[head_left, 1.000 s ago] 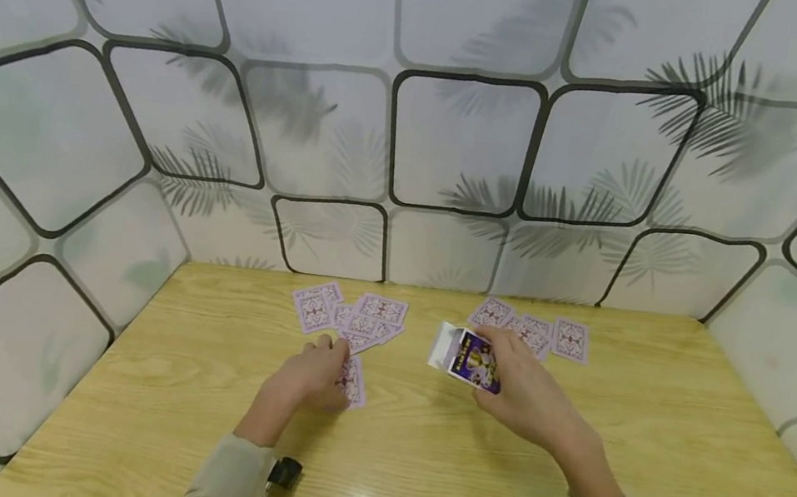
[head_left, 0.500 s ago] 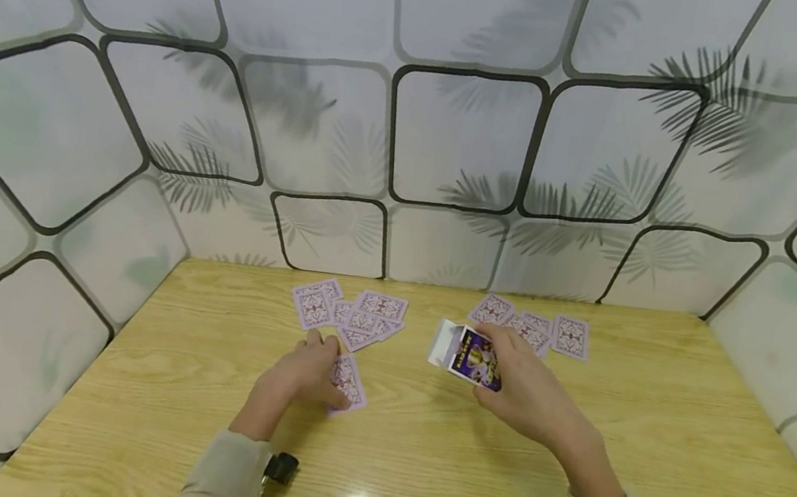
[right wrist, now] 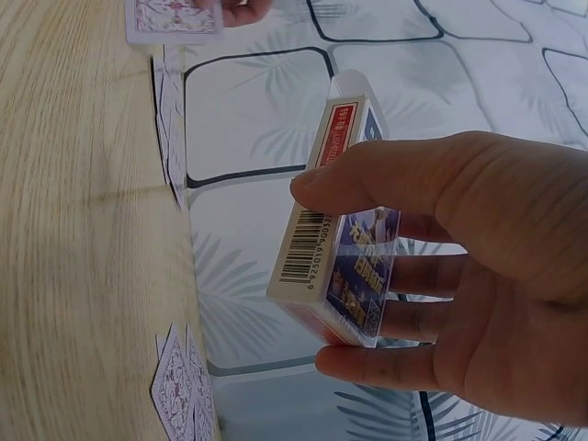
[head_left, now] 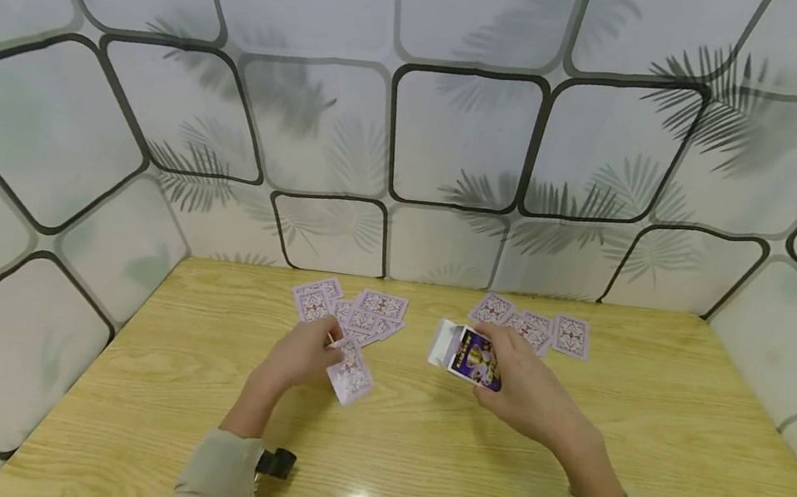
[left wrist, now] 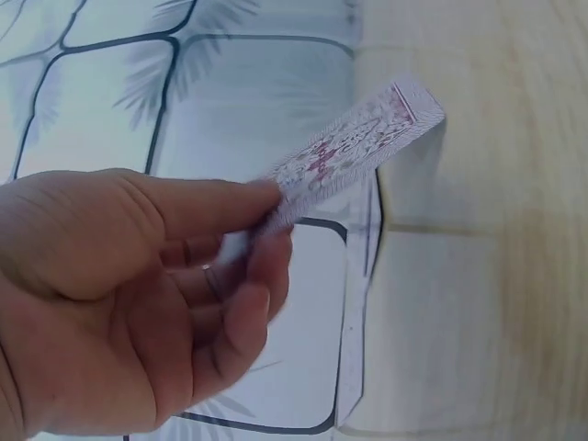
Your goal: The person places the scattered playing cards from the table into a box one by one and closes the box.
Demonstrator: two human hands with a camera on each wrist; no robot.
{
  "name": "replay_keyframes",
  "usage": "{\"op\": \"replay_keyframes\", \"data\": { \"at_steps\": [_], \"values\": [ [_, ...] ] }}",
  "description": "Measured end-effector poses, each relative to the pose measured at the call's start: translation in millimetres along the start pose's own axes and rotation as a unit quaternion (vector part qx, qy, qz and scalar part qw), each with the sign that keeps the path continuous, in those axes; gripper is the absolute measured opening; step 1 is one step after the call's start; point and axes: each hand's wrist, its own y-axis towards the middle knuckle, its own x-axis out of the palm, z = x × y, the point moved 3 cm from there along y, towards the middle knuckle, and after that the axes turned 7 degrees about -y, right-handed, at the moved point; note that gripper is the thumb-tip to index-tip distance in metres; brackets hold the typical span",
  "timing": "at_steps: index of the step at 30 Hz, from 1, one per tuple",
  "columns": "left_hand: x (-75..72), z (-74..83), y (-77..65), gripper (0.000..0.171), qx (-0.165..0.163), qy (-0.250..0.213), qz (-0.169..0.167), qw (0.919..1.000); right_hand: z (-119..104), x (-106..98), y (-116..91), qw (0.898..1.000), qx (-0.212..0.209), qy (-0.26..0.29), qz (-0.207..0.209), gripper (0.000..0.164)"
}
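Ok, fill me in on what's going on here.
A person's left hand pinches a playing card, clear of the table. The right hand grips a purple card box, its flap open. Toward the table's far edge lie a left group of cards and a right group of cards, patterned backs up.

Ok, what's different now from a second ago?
The left hand has picked the nearest card up off the table, pinching it by one end, and moved slightly forward. The right hand still holds the card box; the other cards lie as before.
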Motion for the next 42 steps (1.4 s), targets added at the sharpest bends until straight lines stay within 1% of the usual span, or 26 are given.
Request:
{"op": "replay_keyframes", "data": {
  "at_steps": [4, 6, 11, 15, 19, 21, 25, 27, 30, 34, 38, 42],
  "values": [
    [-4.7, 3.1, -0.3, 0.014, 0.017, -0.073, 0.001, 0.9972, 0, 1, 0, 1.0, 0.003, 0.001, -0.005, 0.075],
    [-6.8, 4.8, -0.6, 0.016, 0.022, -0.098, 0.001, 0.995, -1, 1, 0, 1.0, 0.004, 0.0, -0.007, 0.076],
    [-11.0, 8.7, -1.2, 0.03, 0.034, -0.157, 0.004, 0.987, -1, 1, 0, 1.0, 0.005, -0.005, -0.006, 0.076],
    [-13.9, 12.8, -3.0, 0.043, 0.044, -0.206, 0.008, 0.9775, 0, 2, -1, 1.0, 0.005, -0.004, -0.007, 0.076],
    [-17.8, 21.4, -6.5, 0.044, 0.058, -0.25, 0.018, 0.9664, 0, 2, -1, 1.0, 0.005, -0.005, -0.006, 0.076],
    [-19.6, 26.8, -8.1, 0.044, 0.065, -0.274, 0.023, 0.9592, -1, 2, -1, 1.0, 0.005, -0.006, -0.005, 0.076],
    [-22.6, 36.9, -12.3, 0.045, 0.074, -0.329, 0.031, 0.9408, -1, 2, -1, 1.0, 0.004, -0.008, -0.005, 0.077],
    [-23.2, 41.6, -14.6, 0.045, 0.082, -0.345, 0.031, 0.9343, -1, 2, -1, 1.0, 0.002, -0.008, -0.004, 0.077],
    [-22.8, 48.5, -17.7, 0.044, 0.093, -0.358, 0.024, 0.9287, -1, 1, -1, 1.0, 0.001, -0.006, -0.005, 0.076],
    [-20.6, 55.3, -21.5, 0.041, 0.099, -0.368, 0.014, 0.9244, -2, 0, -1, 1.0, 0.0, -0.006, -0.003, 0.077],
    [-17.6, 61.1, -23.8, 0.039, 0.101, -0.376, 0.013, 0.9212, -3, -1, -1, 1.0, -0.004, -0.007, 0.002, 0.076],
    [-11.5, 66.9, -25.3, 0.038, 0.101, -0.377, 0.004, 0.9207, -5, -2, -1, 1.0, -0.007, -0.008, 0.001, 0.075]
  ]
}}
